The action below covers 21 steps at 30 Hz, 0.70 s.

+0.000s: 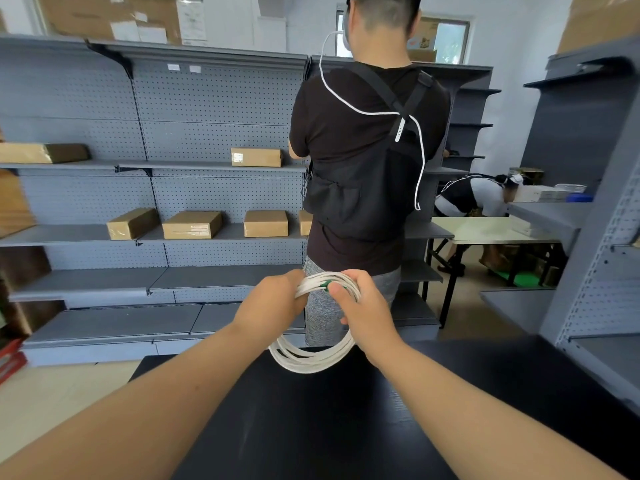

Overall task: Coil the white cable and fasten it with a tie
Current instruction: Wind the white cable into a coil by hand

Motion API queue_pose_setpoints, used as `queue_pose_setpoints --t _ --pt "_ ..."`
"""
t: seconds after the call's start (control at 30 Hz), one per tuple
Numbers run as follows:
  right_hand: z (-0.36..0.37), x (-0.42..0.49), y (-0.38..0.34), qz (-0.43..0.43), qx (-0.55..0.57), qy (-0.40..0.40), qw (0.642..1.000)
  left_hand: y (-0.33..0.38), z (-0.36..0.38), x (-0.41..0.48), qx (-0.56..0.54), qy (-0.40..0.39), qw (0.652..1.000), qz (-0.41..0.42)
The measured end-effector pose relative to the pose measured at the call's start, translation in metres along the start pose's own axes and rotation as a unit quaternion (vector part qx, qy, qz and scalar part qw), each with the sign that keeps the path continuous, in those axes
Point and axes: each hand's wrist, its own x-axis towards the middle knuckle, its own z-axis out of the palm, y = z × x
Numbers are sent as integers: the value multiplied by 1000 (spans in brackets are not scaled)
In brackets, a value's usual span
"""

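Shelving: grey perforated metal shelving (173, 133) carrying brown cardboard boxes (192, 225), partly blocked by a standing person in a black shirt (363, 168), back turned.
Tabletop: black tabletop (311, 427), crossed by both forearms.
Cable: white cable coiled in a loop (311, 362); its top is hidden in the hands, and its lower arc hangs at the tabletop's far edge.
Hands: left hand (273, 303) grips the coil's upper left; right hand (363, 306) grips the upper right.
Tie: small green tie (325, 285), mostly covered by the right thumb; whether it is fastened cannot be told.

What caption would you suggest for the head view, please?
Left hand grips the coiled white cable over a black table while the right hand pinches a green tie at its top.
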Motion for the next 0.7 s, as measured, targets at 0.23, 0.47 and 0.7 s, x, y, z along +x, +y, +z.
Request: queue_pose_setpoints --t 0.23,0.47,0.7 --pt "3 0 -2 15 102 92 990 -1 10 -4 -128 33 989 -72" --pt "2 0 -4 34 172 130 976 6 15 -8 -281 56 950 -127" --pt "-11 0 -3 10 85 66 994 0 5 -3 -171 64 981 -68"
